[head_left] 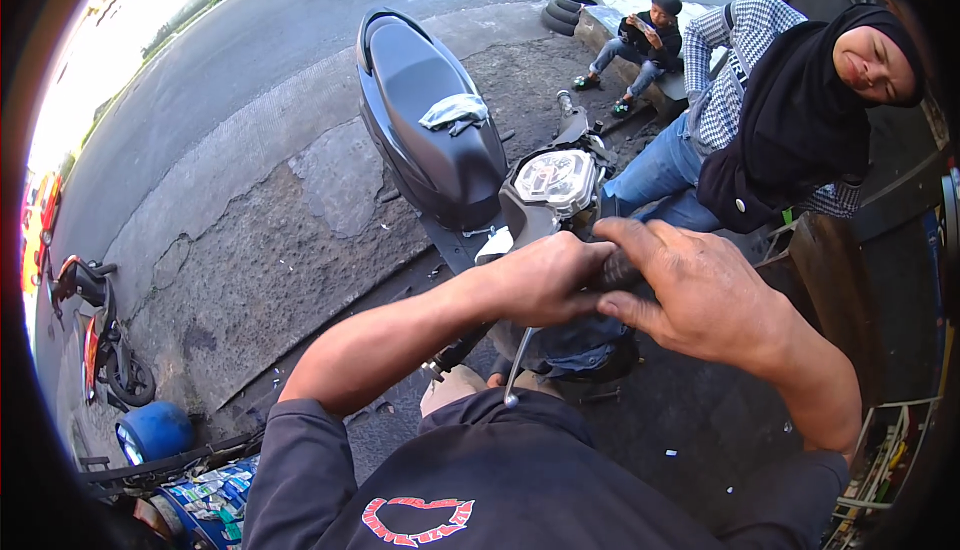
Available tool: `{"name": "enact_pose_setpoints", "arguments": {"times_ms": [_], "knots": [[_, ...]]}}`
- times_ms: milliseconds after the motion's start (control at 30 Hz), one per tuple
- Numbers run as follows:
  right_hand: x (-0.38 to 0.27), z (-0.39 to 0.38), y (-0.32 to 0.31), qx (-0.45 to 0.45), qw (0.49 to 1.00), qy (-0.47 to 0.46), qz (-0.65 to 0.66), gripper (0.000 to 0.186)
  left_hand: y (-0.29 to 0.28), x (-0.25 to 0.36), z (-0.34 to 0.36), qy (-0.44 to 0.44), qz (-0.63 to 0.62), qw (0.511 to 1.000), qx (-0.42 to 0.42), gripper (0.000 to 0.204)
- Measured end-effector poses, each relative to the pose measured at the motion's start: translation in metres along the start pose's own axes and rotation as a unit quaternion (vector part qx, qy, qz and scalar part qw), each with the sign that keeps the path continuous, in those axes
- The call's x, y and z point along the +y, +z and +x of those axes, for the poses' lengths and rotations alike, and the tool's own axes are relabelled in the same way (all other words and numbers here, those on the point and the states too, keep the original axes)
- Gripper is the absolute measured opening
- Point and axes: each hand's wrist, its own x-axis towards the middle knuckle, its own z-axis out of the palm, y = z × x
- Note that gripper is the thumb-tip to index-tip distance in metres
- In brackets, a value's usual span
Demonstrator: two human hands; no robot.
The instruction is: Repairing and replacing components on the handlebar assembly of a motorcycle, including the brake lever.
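Two hands (555, 272) (705, 282) clasp one dark handlebar grip (620, 272) near one lever (520, 362).

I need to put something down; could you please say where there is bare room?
Mostly bare pavement lies between the red motorbike and the black seat. The handlebar is crowded by the left hand, right hand, dial and jeans.

A person's left hand (555, 270) and right hand (705, 280), close together, elbows (312, 395) bent.
Left fingers (590, 258) curl, left forearm (390, 342) running to 8 o'clock; the right thumb (634, 311) points to 9, right forearm (812, 375) to 5.
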Motion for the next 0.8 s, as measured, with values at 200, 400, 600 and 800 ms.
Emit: {"name": "enact_pose_setpoints", "arguments": {"times_ms": [200,400,600,800], "knots": [[0.006,0.003,0.0,-0.051,0.996,0.064,-0.035,0.035,0.007,0.005,-0.004,-0.025,-0.031,0.998,0.043,0.047],[0.001,0.0,-0.003,0.023,0.996,0.059,0.055,0.027,0.008,0.005,0.001,-0.058,0.038,0.996,0.054,0.042],[0.005,0.004,-0.008,-0.046,0.998,-0.008,-0.036,0.034,0.002,0.012,-0.002,-0.019,-0.083,0.995,0.053,0.038],[0.008,-0.007,-0.002,-0.081,0.986,0.114,-0.096,0.032,0.008,0.011,0.005,-0.01,0.056,0.996,0.065,0.042]]}}
